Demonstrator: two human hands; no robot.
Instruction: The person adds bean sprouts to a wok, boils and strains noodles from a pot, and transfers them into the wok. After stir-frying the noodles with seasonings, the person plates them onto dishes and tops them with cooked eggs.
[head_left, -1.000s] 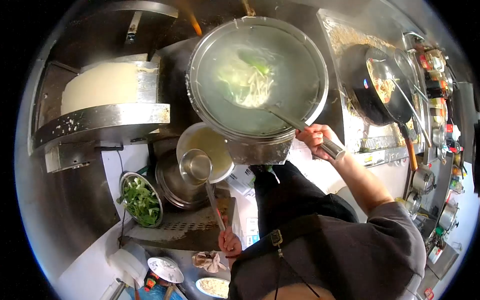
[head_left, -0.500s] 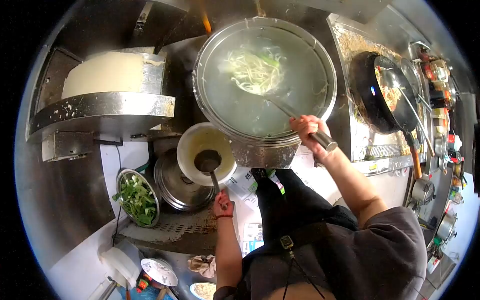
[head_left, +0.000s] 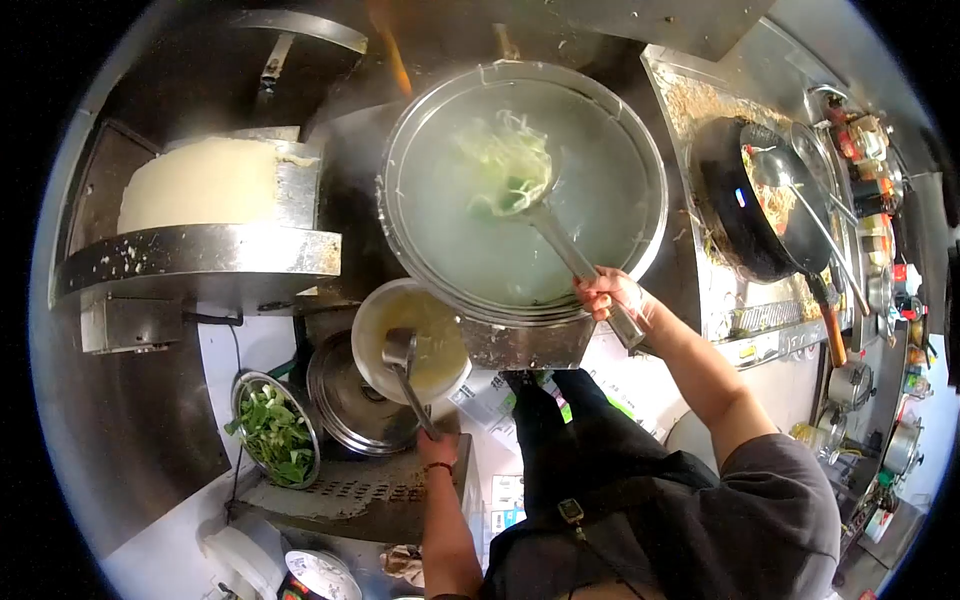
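Note:
My right hand (head_left: 612, 294) is closed round the metal handle of a strainer (head_left: 570, 245). Its far end is in a large steel pot (head_left: 655, 215) of steaming, cloudy liquid, with pale noodles and green leaves (head_left: 515, 165) on it. My left hand (head_left: 437, 450) grips the handle of a ladle (head_left: 399, 348), whose bowl is tipped sideways over a white bucket (head_left: 362, 345) of yellowish liquid. The bucket stands just below and left of the pot. Whether the ladle bowl holds liquid cannot be seen.
Left of the pot, a block of dough (head_left: 200, 185) rests on a metal machine. Below are a bowl of leafy greens (head_left: 275, 432) and a round steel lid (head_left: 350, 400). A black wok (head_left: 730, 200) with food and another ladle stands right. Flame shows behind the pot.
The ladle has gone from beside the bucket's lower rim to over its liquid, tilting on the way. The strainer has been turned and the noodles on it are now bunched up.

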